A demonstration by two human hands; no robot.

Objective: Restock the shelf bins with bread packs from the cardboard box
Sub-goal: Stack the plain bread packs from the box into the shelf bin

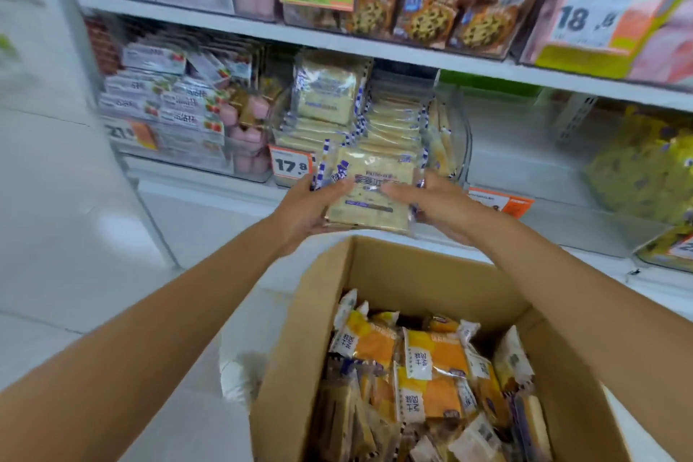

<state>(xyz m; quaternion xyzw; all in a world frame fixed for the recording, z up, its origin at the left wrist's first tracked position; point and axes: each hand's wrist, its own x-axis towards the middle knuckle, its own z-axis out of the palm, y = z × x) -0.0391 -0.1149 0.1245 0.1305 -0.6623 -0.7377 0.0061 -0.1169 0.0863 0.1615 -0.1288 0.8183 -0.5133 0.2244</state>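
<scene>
A stack of pale bread packs [369, 195] with blue-and-white checked edges is held between both hands above the cardboard box [322, 311]. My left hand [307, 208] grips its left side, thumb on top. My right hand [437, 204] grips its right side. The stack sits just in front of a clear shelf bin [455, 131] holding several of the same packs. The box below holds several orange-and-yellow bread packs [431, 353] and some checked ones.
White shelves carry more clear bins: strawberry packs [168, 105] and pink cakes at left, chocolate-chip cookies [431, 0] above, yellow packs [645, 176] at right. Price tags read 17.8 [290, 165], 25.8 and 18.8. White floor lies at left.
</scene>
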